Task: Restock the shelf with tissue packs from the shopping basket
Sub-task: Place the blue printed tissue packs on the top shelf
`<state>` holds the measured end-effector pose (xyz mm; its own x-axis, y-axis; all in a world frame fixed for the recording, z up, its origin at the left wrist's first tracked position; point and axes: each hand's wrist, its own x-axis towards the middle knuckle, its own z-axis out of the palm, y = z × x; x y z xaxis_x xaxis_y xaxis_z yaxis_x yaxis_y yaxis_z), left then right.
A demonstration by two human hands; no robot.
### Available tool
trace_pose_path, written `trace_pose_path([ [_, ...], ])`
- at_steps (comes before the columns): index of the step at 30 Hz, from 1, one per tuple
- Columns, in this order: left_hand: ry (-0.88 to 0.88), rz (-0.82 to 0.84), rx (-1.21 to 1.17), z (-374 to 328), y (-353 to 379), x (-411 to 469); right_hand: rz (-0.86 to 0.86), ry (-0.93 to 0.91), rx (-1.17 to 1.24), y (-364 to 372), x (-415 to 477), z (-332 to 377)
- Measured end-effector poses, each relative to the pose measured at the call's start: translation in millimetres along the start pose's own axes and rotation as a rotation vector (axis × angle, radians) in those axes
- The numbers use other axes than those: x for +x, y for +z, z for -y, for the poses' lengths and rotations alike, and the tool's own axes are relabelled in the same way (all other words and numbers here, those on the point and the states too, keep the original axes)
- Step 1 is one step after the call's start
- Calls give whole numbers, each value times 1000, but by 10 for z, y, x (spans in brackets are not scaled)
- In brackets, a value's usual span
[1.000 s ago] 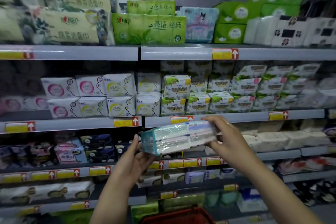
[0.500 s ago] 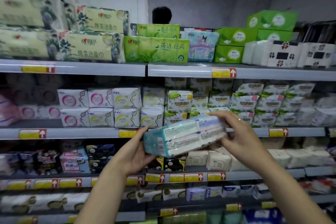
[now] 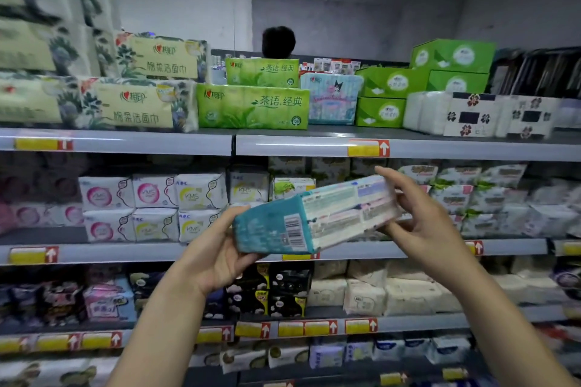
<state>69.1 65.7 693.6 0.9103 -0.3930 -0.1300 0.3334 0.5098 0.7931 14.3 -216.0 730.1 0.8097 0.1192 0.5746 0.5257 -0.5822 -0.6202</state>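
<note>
The pack has risen toward the top shelf, gripped at either end by the left hand and right hand, likely bound beside the blue pack there.

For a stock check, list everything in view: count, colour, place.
tissue pack: one, teal and white, held before the second shelf
green packs: two, green, stacked, top shelf centre
cartoon pack: one, pale blue, right of them
green boxes: about four, green, top shelf right
floral packs: several, cream, top shelf left
small packs: many, mostly white, second shelf
price tags: many, yellow, shelf edges
left hand: one, gripping the teal end
right hand: one, gripping the other end
</note>
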Motion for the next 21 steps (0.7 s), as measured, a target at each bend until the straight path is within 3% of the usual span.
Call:
trace_pose_path([
  [8,113,-20,-170,-33,186,-18,-178,63,304,46,-46,-73],
  [16,343,-38,-97,19,234,-95,-4,261,847,247,-187,0],
  [21,474,-105,145,23,196,-149,23,320,738,322,-104,18],
])
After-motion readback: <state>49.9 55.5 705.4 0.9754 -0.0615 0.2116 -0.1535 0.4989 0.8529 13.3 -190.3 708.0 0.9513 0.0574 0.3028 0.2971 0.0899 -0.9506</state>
